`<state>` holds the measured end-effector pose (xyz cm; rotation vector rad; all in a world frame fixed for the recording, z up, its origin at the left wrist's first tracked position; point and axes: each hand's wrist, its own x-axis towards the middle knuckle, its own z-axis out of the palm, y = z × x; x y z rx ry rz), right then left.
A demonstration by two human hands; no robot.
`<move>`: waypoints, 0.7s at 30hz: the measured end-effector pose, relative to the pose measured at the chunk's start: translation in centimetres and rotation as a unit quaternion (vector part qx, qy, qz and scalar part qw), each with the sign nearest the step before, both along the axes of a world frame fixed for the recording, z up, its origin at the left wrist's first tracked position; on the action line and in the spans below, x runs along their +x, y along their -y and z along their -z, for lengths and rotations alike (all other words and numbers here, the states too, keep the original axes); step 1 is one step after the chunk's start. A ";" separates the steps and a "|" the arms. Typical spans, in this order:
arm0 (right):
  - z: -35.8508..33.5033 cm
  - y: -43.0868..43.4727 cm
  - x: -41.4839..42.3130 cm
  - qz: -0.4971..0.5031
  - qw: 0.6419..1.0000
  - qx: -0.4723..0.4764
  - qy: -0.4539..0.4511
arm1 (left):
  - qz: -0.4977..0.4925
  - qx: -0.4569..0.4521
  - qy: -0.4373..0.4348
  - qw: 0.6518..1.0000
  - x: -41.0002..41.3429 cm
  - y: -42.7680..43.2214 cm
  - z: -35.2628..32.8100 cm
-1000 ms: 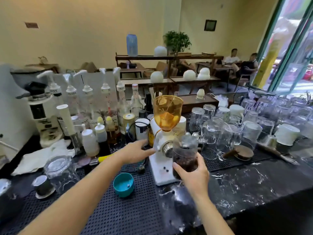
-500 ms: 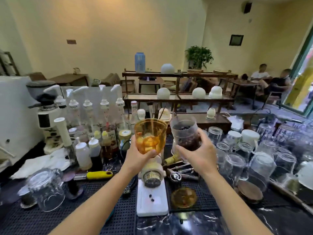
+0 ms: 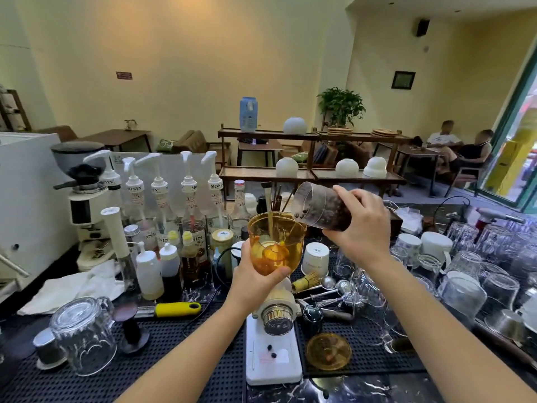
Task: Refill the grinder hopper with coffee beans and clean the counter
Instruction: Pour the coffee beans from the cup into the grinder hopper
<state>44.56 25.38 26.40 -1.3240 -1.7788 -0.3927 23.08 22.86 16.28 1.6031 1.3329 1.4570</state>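
An amber transparent hopper (image 3: 276, 239) sits on top of the white grinder (image 3: 273, 344) at the counter's middle. My left hand (image 3: 255, 282) grips the hopper's lower part. My right hand (image 3: 360, 225) holds a clear cup of coffee beans (image 3: 319, 209), tipped almost sideways with its mouth over the hopper's right rim. Beans lie near the cup's mouth. The amber hopper lid (image 3: 328, 351) rests on the black mat to the right of the grinder. A few loose beans (image 3: 271, 351) lie on the grinder's white base.
Syrup pump bottles (image 3: 159, 199) and squeeze bottles (image 3: 149, 271) crowd the left back. Upturned glasses (image 3: 465, 289) fill the right side. A white cloth (image 3: 72, 286), a glass mug (image 3: 84, 335), a yellow-handled tool (image 3: 177, 309) and spoons (image 3: 331, 289) lie around the grinder.
My right hand lifted the cup of beans from beside the grinder and tipped it over the hopper. My left hand moved from the grinder body up to the hopper. The lid now lies on the mat.
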 end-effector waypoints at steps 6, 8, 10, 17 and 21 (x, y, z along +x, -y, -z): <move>-0.9 0.1 -0.1 0.017 0.996 0.040 0.073 | 0.004 -0.001 -0.003 1.000 -0.1 0.0 0.2; -1.1 0.1 -0.1 0.019 0.995 0.048 0.091 | 0.006 0.001 -0.004 1.000 -0.1 0.0 0.1; -1.4 0.0 -0.2 0.019 0.993 0.047 0.102 | 0.010 0.004 -0.001 1.000 -0.1 0.1 0.0; -1.8 0.2 -0.4 0.026 0.991 0.042 0.121 | 0.017 0.003 0.001 1.000 -0.2 0.0 0.1; -2.1 0.1 -0.6 0.027 0.988 0.050 0.143 | 0.011 0.000 -0.005 1.000 -0.3 0.0 0.1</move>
